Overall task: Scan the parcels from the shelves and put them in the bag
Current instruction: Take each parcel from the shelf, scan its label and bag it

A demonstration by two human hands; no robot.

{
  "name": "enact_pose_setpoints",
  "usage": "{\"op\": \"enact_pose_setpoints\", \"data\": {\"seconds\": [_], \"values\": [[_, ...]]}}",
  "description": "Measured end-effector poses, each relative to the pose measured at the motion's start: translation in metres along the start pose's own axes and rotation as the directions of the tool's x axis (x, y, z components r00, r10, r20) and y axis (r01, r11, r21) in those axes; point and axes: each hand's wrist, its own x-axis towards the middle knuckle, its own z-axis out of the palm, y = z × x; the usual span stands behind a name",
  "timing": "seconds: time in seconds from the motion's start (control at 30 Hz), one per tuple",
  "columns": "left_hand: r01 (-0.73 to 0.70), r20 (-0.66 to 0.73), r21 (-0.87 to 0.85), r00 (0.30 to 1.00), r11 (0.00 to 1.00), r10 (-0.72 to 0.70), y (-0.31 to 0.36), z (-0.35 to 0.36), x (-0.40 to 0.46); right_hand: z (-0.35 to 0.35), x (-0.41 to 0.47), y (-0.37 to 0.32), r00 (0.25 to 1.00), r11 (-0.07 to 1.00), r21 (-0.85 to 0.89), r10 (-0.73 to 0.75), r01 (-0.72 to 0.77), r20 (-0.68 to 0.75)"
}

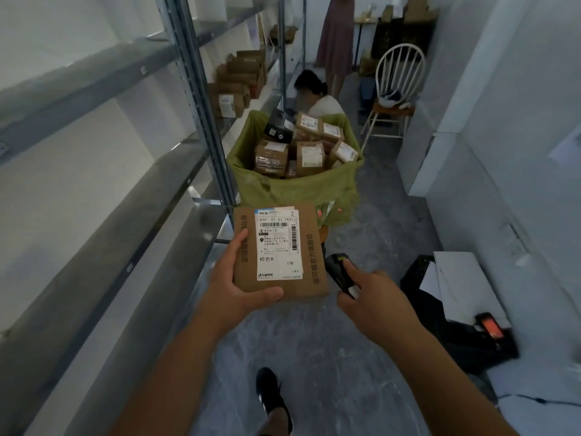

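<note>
flat brown cardboard parcel (279, 251) with white label, gripped by left hand (234, 283); right hand (375, 295) fingers clamped on black handheld scanner (338, 273); green bag (301, 187) of parcels beyond.

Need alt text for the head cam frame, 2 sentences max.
Left hand holds a labelled cardboard parcel label-up while the right hand grips a black scanner beside it. Ahead, a green bag full of parcels stands in an aisle beside metal shelves.

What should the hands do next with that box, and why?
Probably aim the scanner in the right hand at the barcode on the box. The left hand holds it label-up, and it isn't in the green bag yet.
</note>
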Motion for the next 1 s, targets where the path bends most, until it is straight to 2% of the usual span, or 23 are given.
{"op": "enact_pose_setpoints", "data": {"seconds": [0.2, 0.47, 0.7, 1.0], "values": [[-0.008, 0.1, -0.053, 0.995, 0.999, 0.013, -0.014, -0.011, 0.12, -0.007, 0.098, -0.023, 0.996, 0.996, -0.031, 0.086, -0.086, -0.011], [0.062, 0.187, -0.073, 0.981, 0.995, -0.048, -0.025, -0.055, 0.256, -0.004, 0.216, -0.071, 0.99, 0.988, 0.075, 0.138, -0.135, -0.036], [0.124, 0.16, -0.078, 0.981, 0.989, -0.11, -0.039, -0.089, 0.331, 0.0, 0.303, -0.105, 0.993, 0.991, 0.064, 0.115, -0.116, 0.021], [0.144, 0.051, 0.004, 0.988, 0.99, -0.144, -0.048, -0.113, 0.43, 0.005, 0.431, -0.13, 0.993, 0.984, 0.163, 0.062, -0.077, 0.097]]}}
